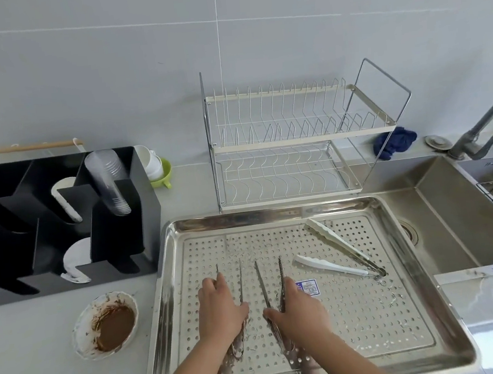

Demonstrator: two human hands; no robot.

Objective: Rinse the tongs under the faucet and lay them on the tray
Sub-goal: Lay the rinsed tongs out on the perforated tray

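Tongs (pixel 280 272) jut beyond left hand (pixel 219 308), right hand (pixel 299 310) grip.

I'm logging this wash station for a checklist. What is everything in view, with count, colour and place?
tray: one, steel, perforated, on the counter left of the sink
left metal tongs: one pair, steel, on tray
right metal tongs: one pair, steel, on tray
white-tipped tongs: one pair, tray's right part
bowl: one, white, brown-smeared, left of tray
organiser: one, black, counter left
dish rack: one, white and chrome, behind tray
cloth: one, blue, beside rack
sink: one, steel
faucet: one, grey, behind sink
left hand: grips left metal tongs
right hand: grips right metal tongs
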